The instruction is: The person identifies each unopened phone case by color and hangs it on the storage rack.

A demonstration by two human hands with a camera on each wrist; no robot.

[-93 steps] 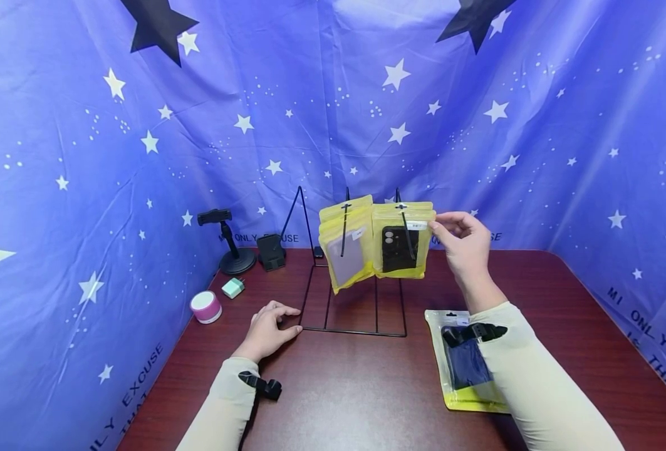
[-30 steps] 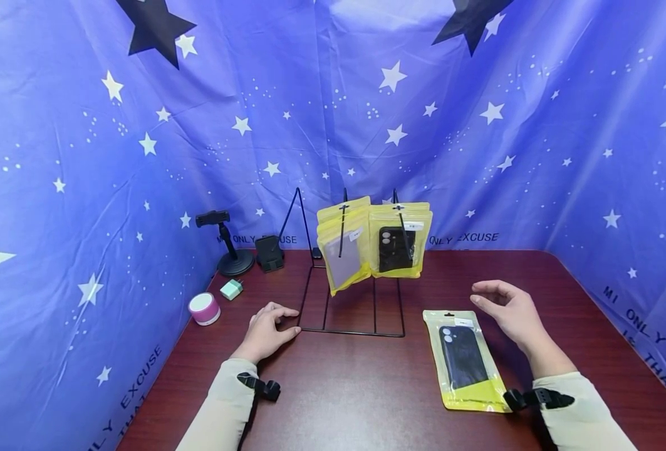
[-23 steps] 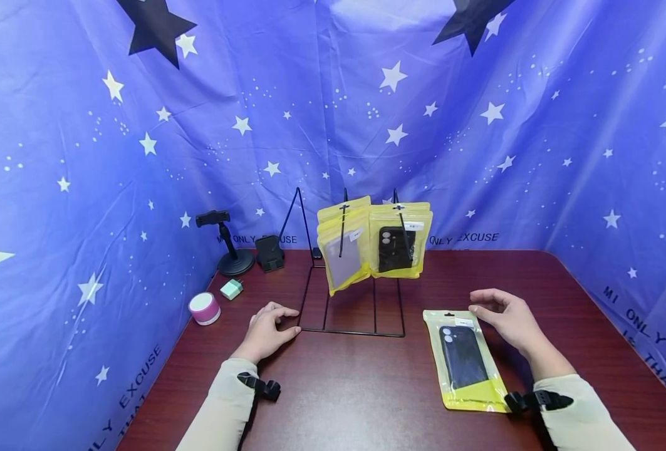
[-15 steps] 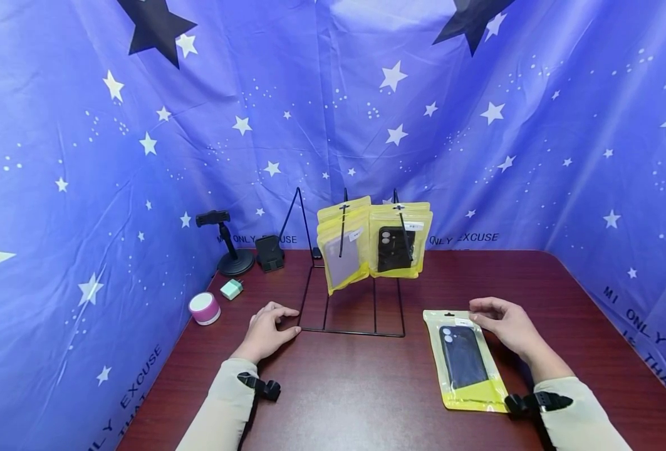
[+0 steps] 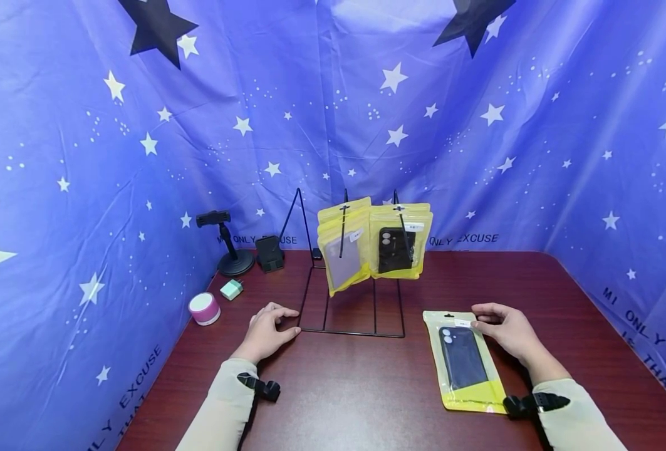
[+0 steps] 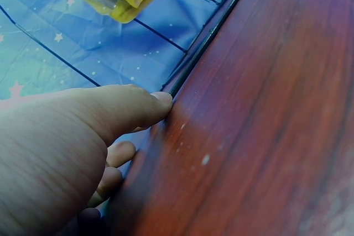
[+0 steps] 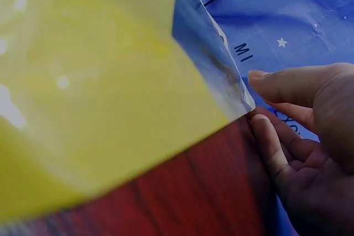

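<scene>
My left hand (image 5: 266, 332) holds the front left corner of a black wire display rack (image 5: 352, 332), thumb and fingers at the wire; in the left wrist view the thumb tip (image 6: 163, 99) lies against it. My right hand (image 5: 511, 333) is at the upper right corner of a yellow-edged clear bag (image 5: 473, 396) lying on the table with a dark phone case (image 5: 463, 357) inside. In the right wrist view its thumb (image 7: 276, 85) and fingers stand apart around the bag's corner. Bagged phone cases hang from two rack hooks: a lilac one (image 5: 344, 263) in front left, a black one (image 5: 388, 258) right.
Left of the rack stand a black phone stand (image 5: 237, 262), a smaller black holder (image 5: 270, 253), a mint charger plug (image 5: 232, 289) and a pink-and-white round container (image 5: 205, 308). The rack's left hook (image 5: 292, 210) bears nothing. A blue star-patterned cloth (image 5: 333, 113) surrounds the table.
My right hand has let go of the black-case bag on the rack and come down right to the upper corner of the bag on the table. My left hand stays at the rack corner.
</scene>
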